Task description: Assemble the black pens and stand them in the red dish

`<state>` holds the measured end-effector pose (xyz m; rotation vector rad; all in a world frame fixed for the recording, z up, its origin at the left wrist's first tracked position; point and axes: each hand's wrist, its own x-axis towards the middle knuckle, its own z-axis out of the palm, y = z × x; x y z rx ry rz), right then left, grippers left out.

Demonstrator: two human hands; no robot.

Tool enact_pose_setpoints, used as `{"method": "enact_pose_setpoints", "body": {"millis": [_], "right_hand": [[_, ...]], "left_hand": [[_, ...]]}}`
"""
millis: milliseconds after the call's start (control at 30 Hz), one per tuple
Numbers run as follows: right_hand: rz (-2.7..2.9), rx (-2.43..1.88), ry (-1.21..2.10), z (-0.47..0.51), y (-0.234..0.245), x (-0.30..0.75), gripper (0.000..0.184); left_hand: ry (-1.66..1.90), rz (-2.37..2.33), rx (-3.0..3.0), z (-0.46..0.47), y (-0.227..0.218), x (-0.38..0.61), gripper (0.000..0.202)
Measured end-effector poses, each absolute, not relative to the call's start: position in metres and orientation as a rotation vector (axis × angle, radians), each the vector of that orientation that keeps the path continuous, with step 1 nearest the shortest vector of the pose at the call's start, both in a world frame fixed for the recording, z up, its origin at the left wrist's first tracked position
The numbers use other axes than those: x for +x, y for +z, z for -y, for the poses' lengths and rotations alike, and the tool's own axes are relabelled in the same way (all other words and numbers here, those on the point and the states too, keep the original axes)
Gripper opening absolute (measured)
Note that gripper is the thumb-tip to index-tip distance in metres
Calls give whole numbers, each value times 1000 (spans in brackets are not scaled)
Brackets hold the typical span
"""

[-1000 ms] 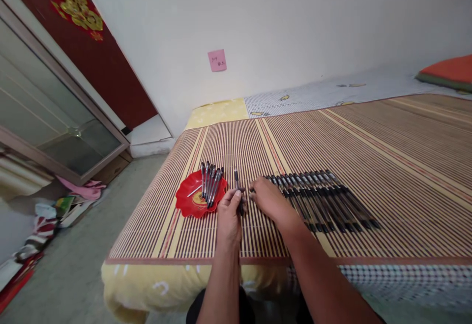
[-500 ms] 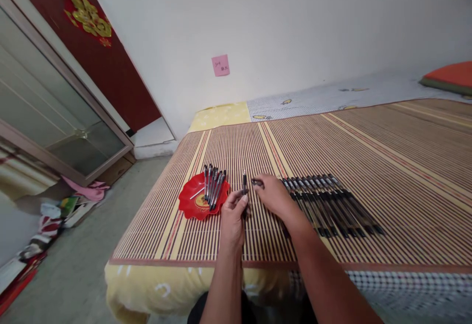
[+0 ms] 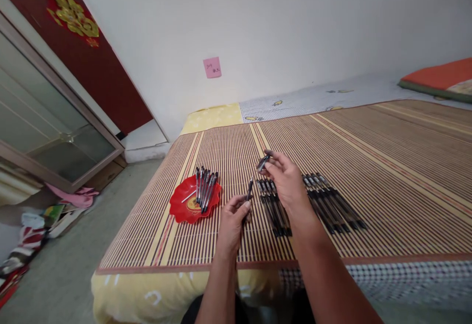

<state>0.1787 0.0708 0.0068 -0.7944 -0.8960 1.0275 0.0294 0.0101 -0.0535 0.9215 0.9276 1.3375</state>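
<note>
The mat (image 3: 206, 245) is a weave of narrow tan and dark slats, crossed by wider pale bands with red stitching and bound in brown cloth; it lies over soft yellow bedding (image 3: 129, 292) with white marks; on its left part stands a glossy red dish (image 3: 177, 208) with a wavy, scalloped rim and a round golden design at its centre; a thin white stick (image 3: 189, 196) and a sheaf of slim, clear-barrelled pens (image 3: 207, 189) with dark ends lie in it; to the right, a slanting row of black pens (image 3: 330, 208) rests on the slats, partly covered by the right arm.

A pink paper square (image 3: 212, 68) on the smooth white wall (image 3: 280, 29) bears dark handwriting, too small to read surely; the pens' pale labels are illegible.

The left hand (image 3: 232, 216) clamps a single pen (image 3: 250, 188) between thumb and fingers, its bare metal tip pointing up, between dish and row; the right hand (image 3: 287, 179) pinches a small dark piece (image 3: 263, 162), seemingly a cap, just above and apart from that tip.
</note>
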Motion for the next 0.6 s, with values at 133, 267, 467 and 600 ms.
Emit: {"method": "enact_pose_setpoints", "body": {"millis": [133, 267, 467, 600], "right_hand": [[966, -782, 1073, -70, 7, 179, 35], [1054, -796, 1141, -67, 9, 180, 33], [1175, -829, 1174, -67, 8, 179, 32], [1132, -872, 1149, -69, 4, 181, 34]], "left_hand": [[1323, -924, 948, -10, -54, 30, 27], [1328, -907, 945, -10, -56, 30, 26], [1343, -862, 902, -11, -58, 30, 26], [1335, -859, 893, -11, -57, 29, 28]]}}
